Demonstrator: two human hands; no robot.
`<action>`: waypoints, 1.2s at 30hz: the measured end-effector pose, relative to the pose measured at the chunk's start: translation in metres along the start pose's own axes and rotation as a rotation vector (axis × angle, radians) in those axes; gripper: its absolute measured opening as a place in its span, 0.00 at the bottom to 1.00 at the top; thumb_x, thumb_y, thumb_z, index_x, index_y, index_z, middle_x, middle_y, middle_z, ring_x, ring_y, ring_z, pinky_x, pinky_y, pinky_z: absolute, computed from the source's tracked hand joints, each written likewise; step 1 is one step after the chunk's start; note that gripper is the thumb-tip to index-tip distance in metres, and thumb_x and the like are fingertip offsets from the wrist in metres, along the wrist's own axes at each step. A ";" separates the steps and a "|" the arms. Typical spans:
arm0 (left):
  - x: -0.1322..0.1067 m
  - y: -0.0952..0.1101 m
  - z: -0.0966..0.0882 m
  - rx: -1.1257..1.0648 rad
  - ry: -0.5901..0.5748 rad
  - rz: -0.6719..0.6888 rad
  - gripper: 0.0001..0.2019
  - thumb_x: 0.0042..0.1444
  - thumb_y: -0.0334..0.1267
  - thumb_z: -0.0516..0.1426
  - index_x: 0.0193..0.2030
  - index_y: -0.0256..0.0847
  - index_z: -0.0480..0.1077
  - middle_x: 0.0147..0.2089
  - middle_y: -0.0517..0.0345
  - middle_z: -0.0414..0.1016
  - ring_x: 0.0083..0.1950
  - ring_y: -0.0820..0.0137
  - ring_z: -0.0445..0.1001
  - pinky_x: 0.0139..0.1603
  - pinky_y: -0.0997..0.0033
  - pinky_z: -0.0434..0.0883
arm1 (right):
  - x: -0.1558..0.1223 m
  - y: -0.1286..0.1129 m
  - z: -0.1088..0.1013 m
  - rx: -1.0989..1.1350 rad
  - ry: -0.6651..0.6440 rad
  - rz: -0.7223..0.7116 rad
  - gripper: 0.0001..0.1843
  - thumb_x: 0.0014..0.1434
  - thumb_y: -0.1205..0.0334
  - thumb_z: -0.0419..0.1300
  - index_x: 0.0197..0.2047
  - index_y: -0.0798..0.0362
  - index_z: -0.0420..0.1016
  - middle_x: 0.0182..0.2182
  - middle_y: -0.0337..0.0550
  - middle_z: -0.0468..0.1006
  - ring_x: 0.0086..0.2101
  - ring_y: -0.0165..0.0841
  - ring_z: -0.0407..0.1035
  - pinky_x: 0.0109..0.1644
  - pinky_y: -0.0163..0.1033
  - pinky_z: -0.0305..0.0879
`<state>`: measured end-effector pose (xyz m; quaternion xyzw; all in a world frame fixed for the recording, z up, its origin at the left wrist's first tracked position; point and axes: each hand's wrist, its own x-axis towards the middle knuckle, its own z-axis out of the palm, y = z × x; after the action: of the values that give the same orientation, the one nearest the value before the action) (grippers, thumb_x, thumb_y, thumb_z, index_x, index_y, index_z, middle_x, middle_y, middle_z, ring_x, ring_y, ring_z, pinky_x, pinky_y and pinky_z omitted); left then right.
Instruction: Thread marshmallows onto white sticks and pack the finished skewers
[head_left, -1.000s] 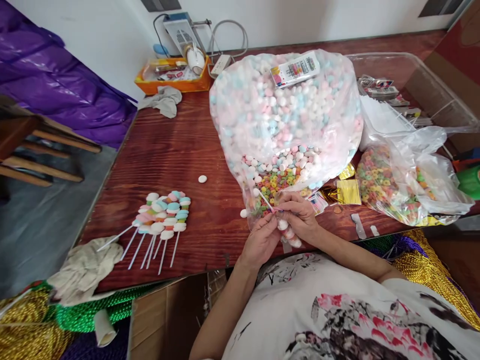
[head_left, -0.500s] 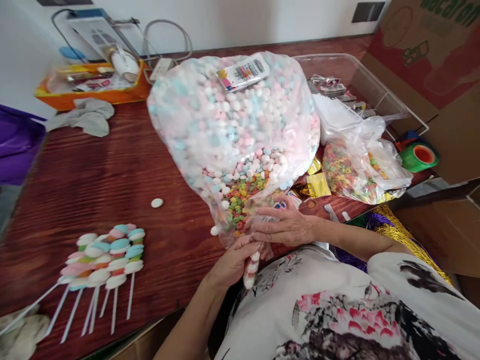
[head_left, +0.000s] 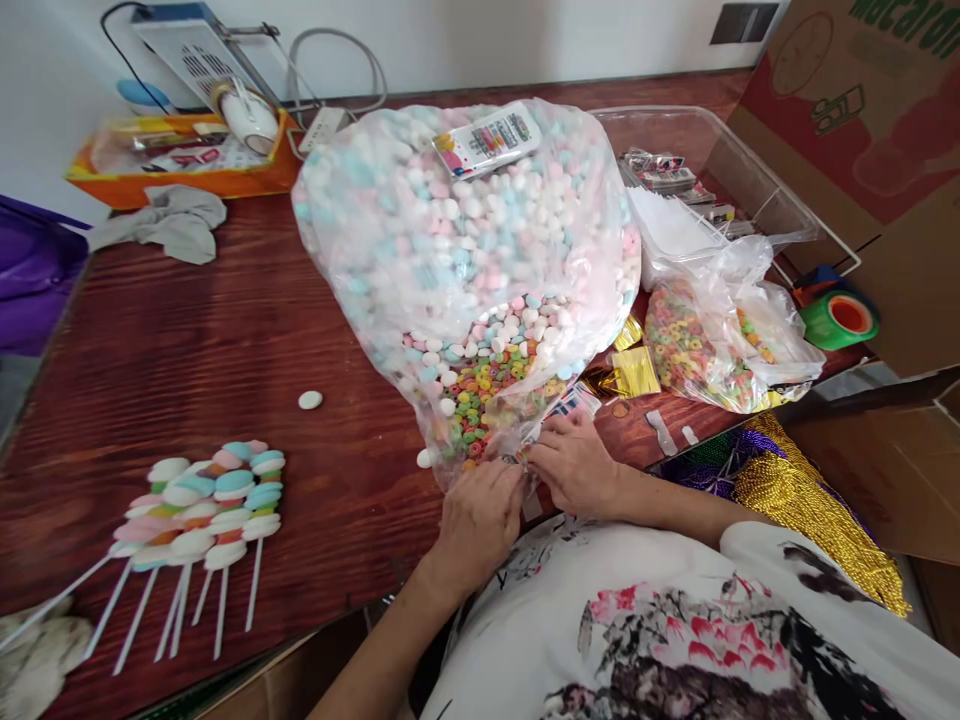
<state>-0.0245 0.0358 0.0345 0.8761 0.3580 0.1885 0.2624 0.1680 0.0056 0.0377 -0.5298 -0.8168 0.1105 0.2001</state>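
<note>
The left hand (head_left: 480, 510) and right hand (head_left: 576, 465) are close together at the front edge of the table (head_left: 187, 330), fingers bent; what they hold between them cannot be told. The large clear bag (head_left: 480, 235) of candies lies directly beyond, a printed packet (head_left: 574, 398) just past the right hand. Candy skewers (head_left: 199, 510) lie toward the front left corner.

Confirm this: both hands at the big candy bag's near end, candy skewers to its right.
Wrong side: the head view shows the candy skewers to the left of the big candy bag; the left hand and right hand are at its near end.
</note>
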 end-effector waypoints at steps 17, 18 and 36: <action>-0.003 0.004 0.013 -0.258 0.053 -0.131 0.11 0.63 0.36 0.51 0.34 0.39 0.74 0.29 0.55 0.72 0.31 0.69 0.68 0.35 0.71 0.61 | -0.001 0.063 -0.010 -0.100 0.215 0.236 0.10 0.64 0.61 0.57 0.33 0.50 0.79 0.36 0.45 0.79 0.46 0.40 0.61 0.48 0.49 0.48; -0.002 0.003 0.013 -0.305 0.085 -0.167 0.11 0.63 0.37 0.52 0.34 0.39 0.74 0.28 0.56 0.72 0.30 0.69 0.68 0.35 0.71 0.62 | 0.002 0.071 -0.010 -0.193 0.211 0.288 0.11 0.63 0.62 0.57 0.32 0.51 0.79 0.36 0.46 0.78 0.46 0.42 0.60 0.49 0.50 0.47; 0.002 -0.011 0.032 -0.054 0.084 -0.238 0.14 0.65 0.37 0.49 0.38 0.37 0.75 0.35 0.51 0.79 0.36 0.64 0.75 0.38 0.68 0.66 | 0.003 0.088 0.001 -0.283 0.140 0.402 0.07 0.62 0.67 0.55 0.33 0.54 0.73 0.42 0.51 0.76 0.49 0.44 0.60 0.50 0.51 0.49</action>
<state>-0.0129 0.0335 0.0029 0.8112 0.4649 0.2019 0.2915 0.2385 0.0451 0.0033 -0.7106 -0.6864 -0.0042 0.1543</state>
